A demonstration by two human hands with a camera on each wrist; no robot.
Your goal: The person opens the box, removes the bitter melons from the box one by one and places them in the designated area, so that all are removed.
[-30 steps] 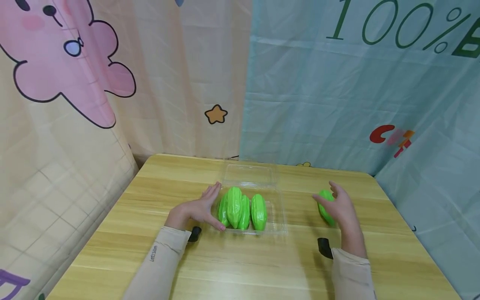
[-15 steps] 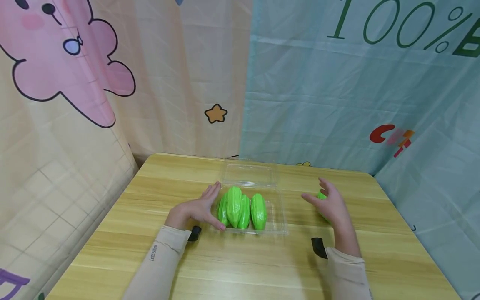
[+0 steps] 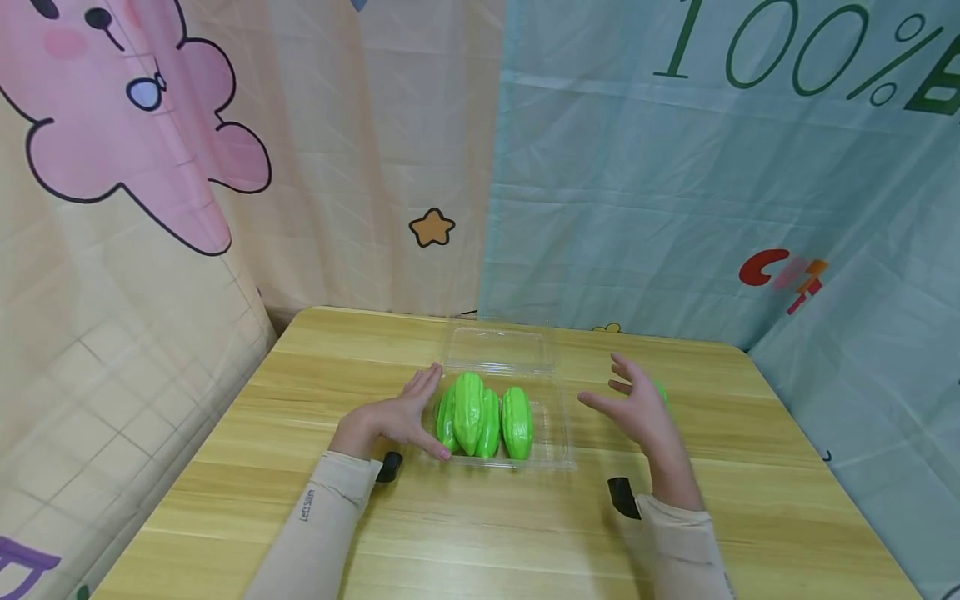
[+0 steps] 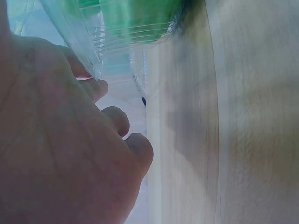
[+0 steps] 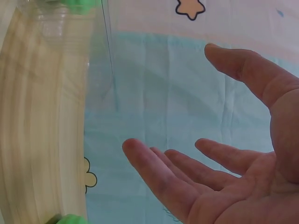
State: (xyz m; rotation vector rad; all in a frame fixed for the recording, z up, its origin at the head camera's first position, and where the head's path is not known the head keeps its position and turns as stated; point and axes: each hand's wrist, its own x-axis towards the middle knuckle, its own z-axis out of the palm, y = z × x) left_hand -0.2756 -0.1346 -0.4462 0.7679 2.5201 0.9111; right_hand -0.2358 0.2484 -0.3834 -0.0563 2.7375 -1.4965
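Wooden table, left hand flat against clear tray, right hand spread, empty palm visible only from wrist.

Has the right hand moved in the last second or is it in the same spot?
Yes. The right hand has left the loose green fruit and shifted left across the table toward the clear container, open and empty.

tray: clear glossy plastic | fruits: shiny green plastic | table: smooth wood-grain
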